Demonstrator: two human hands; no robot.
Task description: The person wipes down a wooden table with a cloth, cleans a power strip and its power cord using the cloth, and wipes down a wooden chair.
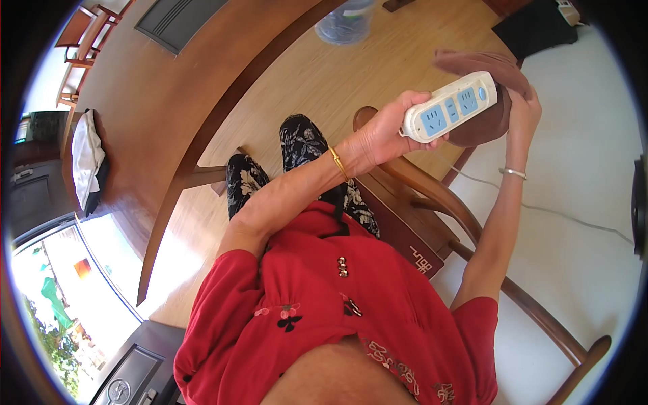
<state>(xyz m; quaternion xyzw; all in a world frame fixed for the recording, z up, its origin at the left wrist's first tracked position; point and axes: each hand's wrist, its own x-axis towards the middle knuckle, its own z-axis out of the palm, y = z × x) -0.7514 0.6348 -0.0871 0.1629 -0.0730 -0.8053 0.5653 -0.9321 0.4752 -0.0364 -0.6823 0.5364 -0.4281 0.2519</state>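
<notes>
My left hand (395, 128), with a gold bangle at the wrist, is closed around one end of a white power strip (450, 108). The strip's blue sockets and blue button face me, and it is tilted up to the right. A brown cloth (472, 63) hangs over and behind the strip's far end. My right hand (524, 108), below a silver bangle, grips this cloth from the right side. Some of its fingers are hidden in the folds. A thin pale cord (560, 214) runs to the right from below the strip.
A wooden chair's curved armrest (432, 182) is close below my hands, with a dark red cushion (398, 233) on the seat. A large brown wooden table (169, 101) curves along the left. A clear plastic water jug (345, 23) stands on the wood floor.
</notes>
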